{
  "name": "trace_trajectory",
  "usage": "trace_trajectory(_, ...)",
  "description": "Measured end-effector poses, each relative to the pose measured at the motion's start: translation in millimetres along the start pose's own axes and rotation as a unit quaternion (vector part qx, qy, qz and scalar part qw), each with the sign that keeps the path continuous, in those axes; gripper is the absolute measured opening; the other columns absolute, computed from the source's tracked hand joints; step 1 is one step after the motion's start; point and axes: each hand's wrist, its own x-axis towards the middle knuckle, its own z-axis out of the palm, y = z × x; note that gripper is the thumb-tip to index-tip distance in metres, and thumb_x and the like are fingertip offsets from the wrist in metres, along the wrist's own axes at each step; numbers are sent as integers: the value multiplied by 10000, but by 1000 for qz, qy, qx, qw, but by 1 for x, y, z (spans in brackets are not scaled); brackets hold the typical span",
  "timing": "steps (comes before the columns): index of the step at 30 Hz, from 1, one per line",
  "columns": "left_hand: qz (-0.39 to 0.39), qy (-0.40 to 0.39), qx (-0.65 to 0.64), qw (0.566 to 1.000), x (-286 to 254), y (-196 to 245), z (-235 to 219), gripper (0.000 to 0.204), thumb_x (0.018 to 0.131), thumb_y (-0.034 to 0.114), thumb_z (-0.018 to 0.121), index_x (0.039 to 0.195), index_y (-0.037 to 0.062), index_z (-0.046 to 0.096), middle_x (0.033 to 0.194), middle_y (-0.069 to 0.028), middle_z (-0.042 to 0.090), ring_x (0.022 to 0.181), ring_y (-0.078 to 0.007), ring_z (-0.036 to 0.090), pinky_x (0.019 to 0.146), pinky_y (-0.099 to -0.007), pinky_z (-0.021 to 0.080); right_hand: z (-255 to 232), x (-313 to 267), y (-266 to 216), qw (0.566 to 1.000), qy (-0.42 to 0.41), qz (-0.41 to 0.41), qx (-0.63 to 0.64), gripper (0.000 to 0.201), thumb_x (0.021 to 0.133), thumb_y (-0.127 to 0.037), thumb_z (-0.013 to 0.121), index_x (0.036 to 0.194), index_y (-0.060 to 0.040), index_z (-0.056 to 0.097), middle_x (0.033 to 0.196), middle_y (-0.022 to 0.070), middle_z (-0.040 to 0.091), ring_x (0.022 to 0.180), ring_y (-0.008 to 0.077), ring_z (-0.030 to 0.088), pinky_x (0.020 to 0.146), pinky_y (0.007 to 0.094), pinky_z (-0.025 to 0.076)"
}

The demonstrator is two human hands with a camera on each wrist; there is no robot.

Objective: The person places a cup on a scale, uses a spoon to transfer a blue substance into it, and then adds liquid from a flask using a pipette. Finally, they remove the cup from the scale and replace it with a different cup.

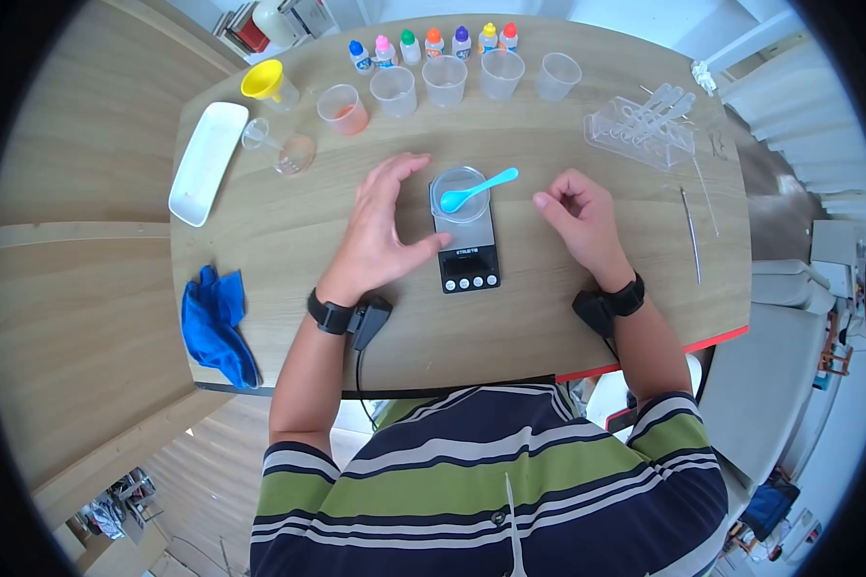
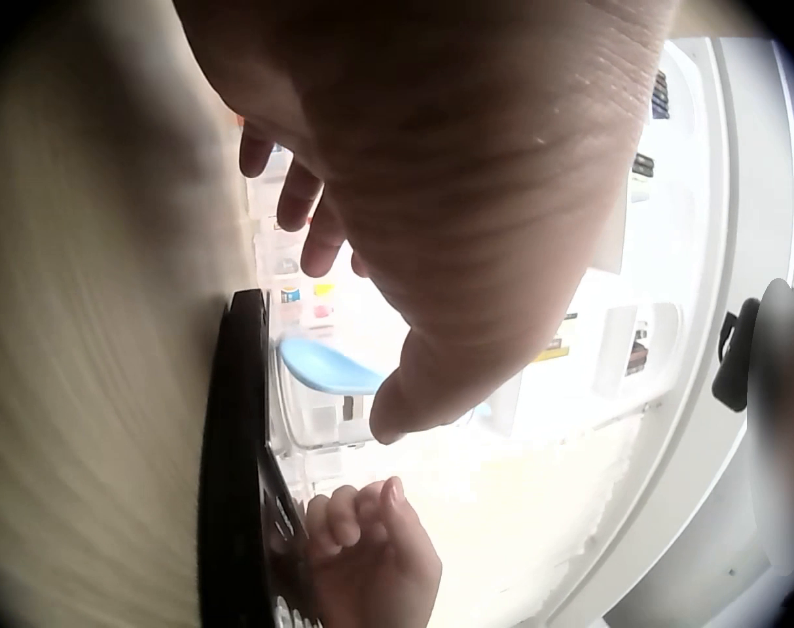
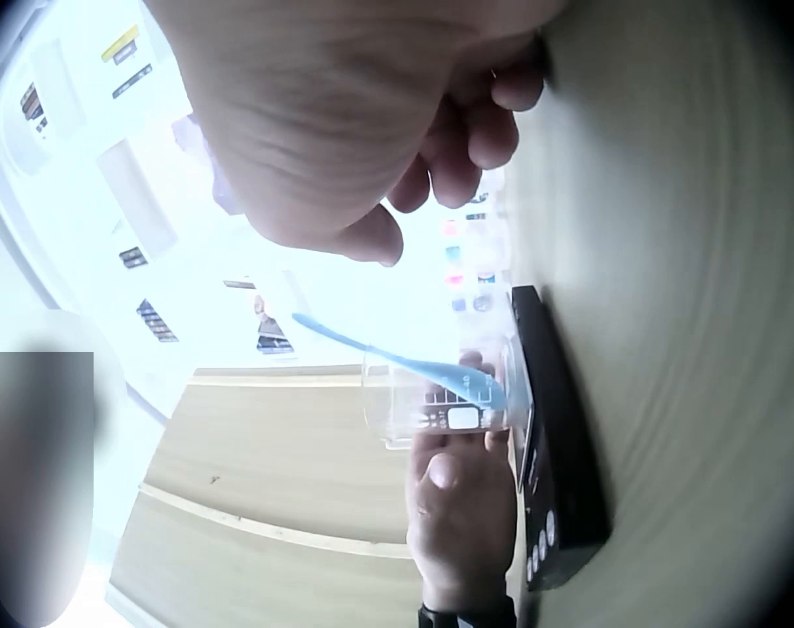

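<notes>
A clear cup stands on the black and silver scale, with a light blue spoon lying across it. My left hand is just left of the cup, fingers spread and thumb near the scale's edge, holding nothing. To the right of the scale, my right hand rests with fingers loosely curled and nothing held. In the left wrist view the spoon shows beyond the thumb. The right wrist view shows the cup side-on above the scale.
Several cups and coloured dropper bottles line the back. A white tray, yellow funnel and blue cloth lie left. On the right are a clear rack and a metal tool.
</notes>
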Motion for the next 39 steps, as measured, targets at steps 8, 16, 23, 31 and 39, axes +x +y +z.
trace_trajectory(8,7,8,29,1000,7,14,11,894,725,240,982,1503,99,566,1478,-130,634,1416,-351,543,1219,-488,376,2,1,-2,999,3,-10,-36,274,994,-123,825,843,-50,608,742,-85,548,679,20,452,598,243,383)
trace_trajectory(16,12,39,14,999,12,16,20,736,764,224,943,1415,88,627,1355,-124,690,1339,-351,583,1182,-471,395,5,1,0,997,-3,-18,-69,256,990,-88,811,844,-35,607,731,-66,564,675,21,470,590,240,393)
trace_trajectory(23,-56,110,-52,991,-24,11,-13,671,840,147,910,1435,60,614,1365,-108,693,1324,-251,614,1148,-419,472,5,1,-2,996,-12,-13,-82,253,987,-77,803,838,-35,602,728,-66,560,668,23,469,588,235,394)
trace_trajectory(31,-176,310,16,934,-87,-58,-96,628,877,126,897,1411,-18,598,1359,-121,696,1288,-232,639,1139,-386,484,6,2,0,996,-22,-14,-87,254,984,-74,803,840,-25,599,725,-53,560,665,34,471,592,244,406)
trace_trajectory(39,-243,374,-14,895,-96,-86,-116,610,883,170,901,1382,-37,619,1331,-149,711,1237,-236,667,1099,-383,511,7,2,-1,995,-19,-22,-95,249,974,-64,806,840,-23,600,725,-47,561,663,37,472,592,246,407)
